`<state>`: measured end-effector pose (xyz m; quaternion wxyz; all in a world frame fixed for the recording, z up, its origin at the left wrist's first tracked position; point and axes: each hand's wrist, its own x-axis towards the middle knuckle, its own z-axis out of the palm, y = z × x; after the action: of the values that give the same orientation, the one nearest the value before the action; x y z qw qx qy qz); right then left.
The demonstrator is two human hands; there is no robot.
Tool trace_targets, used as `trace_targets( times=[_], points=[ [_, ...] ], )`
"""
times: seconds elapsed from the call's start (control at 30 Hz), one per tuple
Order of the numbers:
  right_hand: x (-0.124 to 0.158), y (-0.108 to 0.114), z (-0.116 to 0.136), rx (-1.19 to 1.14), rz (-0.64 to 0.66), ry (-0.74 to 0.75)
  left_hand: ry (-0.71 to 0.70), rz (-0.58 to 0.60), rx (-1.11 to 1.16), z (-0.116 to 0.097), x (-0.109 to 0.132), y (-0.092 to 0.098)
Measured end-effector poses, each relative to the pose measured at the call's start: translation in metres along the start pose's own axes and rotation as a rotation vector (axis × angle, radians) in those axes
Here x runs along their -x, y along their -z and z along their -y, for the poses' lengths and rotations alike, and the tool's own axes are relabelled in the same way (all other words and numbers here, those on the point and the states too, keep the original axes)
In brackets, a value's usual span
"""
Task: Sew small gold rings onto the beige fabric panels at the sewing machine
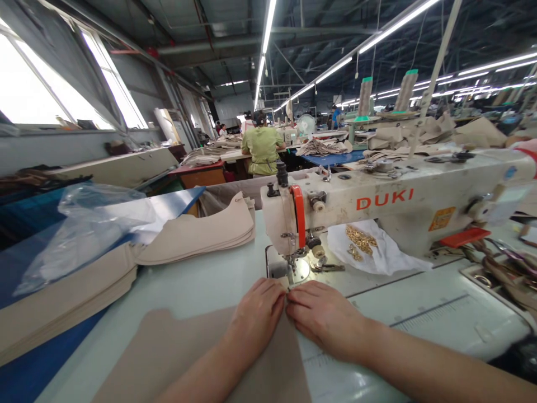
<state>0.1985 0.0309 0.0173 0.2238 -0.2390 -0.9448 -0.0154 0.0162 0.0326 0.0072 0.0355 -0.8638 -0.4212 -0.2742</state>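
A large beige fabric piece (184, 347) lies flat on the pale green table in front of the sewing machine (335, 196). Both hands meet at its narrow far end, just before the needle and the lit metal plate (301, 270). My left hand (262, 308) has its fingers closed on a small light tab at that end. Beside it, nearly touching, my right hand (321, 313) pinches the same spot, fingertips together. The fingers hide most of what is between them.
Stacked beige pieces (205, 229) lie at the left, near a clear plastic bag (92, 218). Gold metal parts (361, 239) rest on a white cloth (392, 252) under the machine arm. At the right is a tray (482, 280) with straps. A person (262, 145) sits farther back.
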Motion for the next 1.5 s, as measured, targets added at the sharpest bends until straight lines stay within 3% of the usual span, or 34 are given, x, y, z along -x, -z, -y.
trace_targets(
  times=[0.6,1.0,1.5],
  points=[
    [-0.002,-0.004,-0.004,0.067,0.078,0.037,0.039,-0.036,0.073,-0.003,0.006,0.002],
    [-0.002,0.001,-0.035,0.124,0.138,0.026,0.023,-0.073,0.064,0.008,-0.022,-0.019],
    [-0.005,0.000,-0.045,0.067,0.130,-0.043,0.054,-0.129,0.126,0.020,-0.033,-0.021]
  ],
)
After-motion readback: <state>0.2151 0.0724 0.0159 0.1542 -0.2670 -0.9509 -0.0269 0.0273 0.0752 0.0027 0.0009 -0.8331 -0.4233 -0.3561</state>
